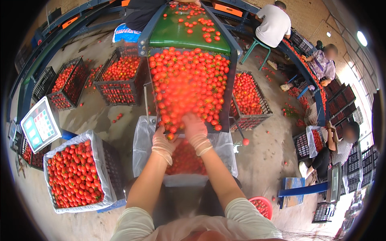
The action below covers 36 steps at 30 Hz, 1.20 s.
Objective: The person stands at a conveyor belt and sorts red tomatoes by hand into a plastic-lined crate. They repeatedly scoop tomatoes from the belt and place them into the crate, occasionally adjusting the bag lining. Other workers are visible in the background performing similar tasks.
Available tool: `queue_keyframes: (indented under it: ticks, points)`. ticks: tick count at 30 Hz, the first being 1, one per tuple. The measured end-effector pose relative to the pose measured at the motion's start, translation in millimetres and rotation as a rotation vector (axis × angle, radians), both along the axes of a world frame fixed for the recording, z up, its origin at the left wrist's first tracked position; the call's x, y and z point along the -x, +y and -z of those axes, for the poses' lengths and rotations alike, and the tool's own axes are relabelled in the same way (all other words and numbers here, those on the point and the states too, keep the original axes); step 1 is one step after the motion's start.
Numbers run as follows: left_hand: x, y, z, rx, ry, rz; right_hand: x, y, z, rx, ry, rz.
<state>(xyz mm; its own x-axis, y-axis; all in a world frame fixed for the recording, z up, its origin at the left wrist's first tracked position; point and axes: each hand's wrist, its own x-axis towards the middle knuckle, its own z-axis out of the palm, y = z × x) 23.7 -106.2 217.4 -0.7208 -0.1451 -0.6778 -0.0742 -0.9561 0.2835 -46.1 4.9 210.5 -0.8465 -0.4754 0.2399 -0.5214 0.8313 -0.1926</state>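
Observation:
Cherry tomatoes (208, 81) lie heaped on a metal chute (226, 90) below a green conveyor belt (172, 33). Both my hands wear thin translucent gloves. My left hand (164, 143) is at the chute's lower left edge, fingers spread beside a few tomatoes; whether it holds one is unclear. On the heap's lower edge rests my right hand (195, 129), its fingertips blurred among the tomatoes. Beneath my hands stands a crate with a white plastic liner (144, 144), with tomatoes inside, partly hidden by my forearms.
A lined crate full of tomatoes (75, 174) sits at left by a scale display (40, 125). Black crates of tomatoes (116, 90) flank the chute. A red-knobbed lever (245, 141) and a pink basket (261, 208) are at right. Several people work around the conveyors.

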Motion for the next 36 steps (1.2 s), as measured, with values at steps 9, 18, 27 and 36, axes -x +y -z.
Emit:
queue_keyframes:
  ticks: [9, 18, 27, 36]
  points:
    - [-1, -2, 7, 0.034, 0.050, 0.032, 5, 3, 7, 0.096, -0.080, 0.035]
    - [6, -5, 20, 0.007, 0.021, 0.010, -1, 10, -10, 0.520, 0.183, 0.035]
    - [6, 7, -1, 0.052, -0.050, 0.040, 86, 129, -131, 0.643, 0.830, 0.480]
    - [8, -7, 27, 0.120, -0.098, 0.057, 36, 50, -46, 0.638, 0.152, 0.086]
